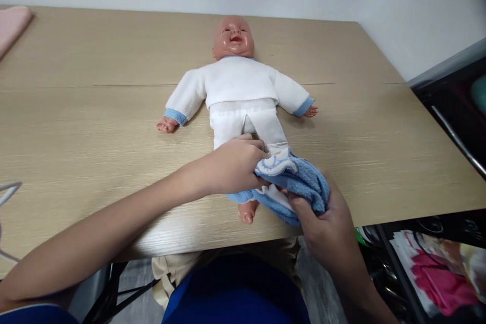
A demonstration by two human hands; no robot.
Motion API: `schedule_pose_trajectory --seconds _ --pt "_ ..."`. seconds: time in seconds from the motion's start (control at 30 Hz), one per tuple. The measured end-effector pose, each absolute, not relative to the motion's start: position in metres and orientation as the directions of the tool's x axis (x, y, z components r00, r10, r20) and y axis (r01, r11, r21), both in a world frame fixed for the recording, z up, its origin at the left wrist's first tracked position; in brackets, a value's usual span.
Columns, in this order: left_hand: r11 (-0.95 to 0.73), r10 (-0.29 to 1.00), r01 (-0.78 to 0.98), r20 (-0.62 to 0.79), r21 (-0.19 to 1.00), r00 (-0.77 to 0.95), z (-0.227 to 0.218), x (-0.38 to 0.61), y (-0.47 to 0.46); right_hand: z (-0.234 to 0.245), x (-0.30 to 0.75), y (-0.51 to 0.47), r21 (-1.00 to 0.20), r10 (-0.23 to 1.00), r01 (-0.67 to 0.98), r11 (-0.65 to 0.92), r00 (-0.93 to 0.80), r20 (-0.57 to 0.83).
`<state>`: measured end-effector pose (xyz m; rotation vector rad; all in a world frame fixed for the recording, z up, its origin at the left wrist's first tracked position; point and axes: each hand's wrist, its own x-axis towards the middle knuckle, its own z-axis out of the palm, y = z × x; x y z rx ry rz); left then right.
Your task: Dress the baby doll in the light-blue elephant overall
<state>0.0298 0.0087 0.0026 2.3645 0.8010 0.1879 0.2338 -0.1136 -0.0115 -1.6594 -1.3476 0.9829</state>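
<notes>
A baby doll (243, 81) lies on its back on the table, head away from me, in a white top with blue cuffs. Its lower body is white cloth, and one bare foot (248, 211) shows near the table's front edge. Blue terry pants (304, 179) with white patches are bunched around its lower legs. My left hand (241, 164) is closed on the pants' edge between the legs, its fingertips partly hidden. My right hand (328, 217) grips the bunched cloth at the right, thumb on top. The doll's other foot is hidden in the fabric.
The doll rests on a light wooden table (114, 126). A pink cloth (13, 28) lies at the far left corner, and a white cable (9, 190) is at the left edge. At the lower right, an open drawer (398, 258) holds pink and white items beside the table.
</notes>
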Motion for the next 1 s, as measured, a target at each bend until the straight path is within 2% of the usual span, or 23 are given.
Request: schedule_pose_trajectory --seconds 0.1,0.2,0.27,0.37,0.47,0.6,0.73,0.8,1.0 --pt "-0.638 0.592 0.593 -0.18 0.491 0.786 0.002 0.035 0.002 -0.019 0.236 -0.126 -0.793 0.968 0.601 -0.101 0.243 0.061" --pt "-0.648 0.609 0.641 -0.227 0.411 0.76 0.002 0.038 -0.004 -0.03 0.238 -0.131 -0.674 0.944 0.738 -0.025 0.24 0.228" --pt "-0.652 0.62 0.654 -0.227 0.383 0.751 0.002 0.039 -0.007 -0.037 0.24 -0.132 -0.646 0.938 0.764 -0.007 0.229 0.261" --pt "-0.639 0.638 0.673 -0.232 0.372 0.734 0.002 0.04 -0.008 -0.044 0.241 -0.136 -0.665 0.941 0.741 -0.093 0.284 0.185" --pt "-0.616 0.647 0.672 -0.224 0.411 0.729 -0.001 0.038 -0.007 -0.049 0.242 -0.14 -0.737 0.935 0.642 -0.211 0.353 0.04" --pt "-0.537 0.678 0.662 -0.2 0.523 0.708 -0.006 0.035 -0.006 -0.05 0.242 -0.14 -0.893 0.948 0.409 -0.189 0.312 -0.058" --pt "-0.449 0.685 0.582 -0.158 0.678 0.711 -0.006 0.032 -0.001 -0.05 0.238 -0.136 -0.95 0.961 0.233 -0.206 0.231 -0.152" --pt "-0.414 0.662 0.538 -0.163 0.735 0.732 -0.003 0.031 0.003 -0.052 0.237 -0.135 -0.962 0.97 0.202 -0.185 0.192 -0.146" --pt "-0.423 0.526 0.353 -0.091 0.834 0.846 -0.002 0.023 0.012 -0.067 0.247 -0.13 -0.984 0.993 0.176 0.015 0.11 0.035"
